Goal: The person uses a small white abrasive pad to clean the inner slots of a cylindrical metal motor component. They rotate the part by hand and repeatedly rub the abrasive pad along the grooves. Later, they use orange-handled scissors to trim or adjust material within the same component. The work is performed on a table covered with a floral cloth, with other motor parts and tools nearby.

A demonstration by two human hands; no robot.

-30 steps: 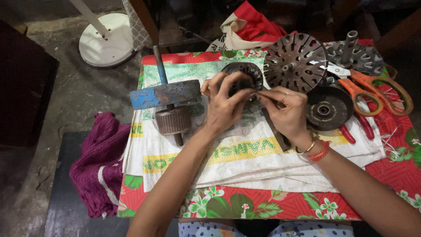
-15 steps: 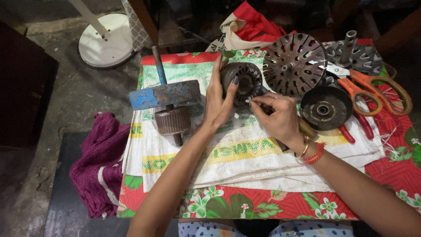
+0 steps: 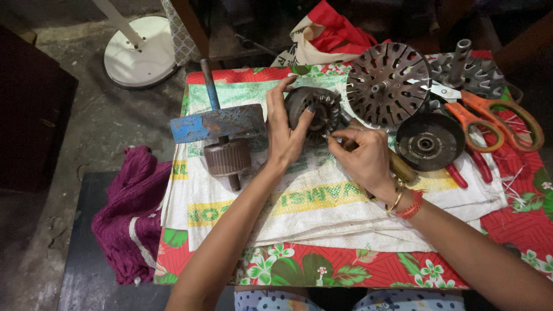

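Observation:
A dark round motor stator [image 3: 315, 111] with slotted teeth lies on a white woven sack [image 3: 322, 201] on the table. My left hand [image 3: 286, 135] rests against its left side, fingers spread over its edge. My right hand [image 3: 363, 155] sits just right of it, fingers pinched on a thin tool whose tip touches the stator's rim; a wooden handle [image 3: 401, 169] sticks out behind the hand. Bangles circle my right wrist.
A blue metal plate [image 3: 216, 122] and a rotor on a shaft [image 3: 228, 158] lie left of the stator. Perforated metal covers [image 3: 387, 82], a round bearing cap [image 3: 429, 141] and orange scissors [image 3: 495, 118] lie at right. A purple cloth [image 3: 129, 219] hangs off the left.
My left hand has opened from clasping the stator to lying flat on its left side. My right hand has drawn back a little to the right, pinching the thin tool.

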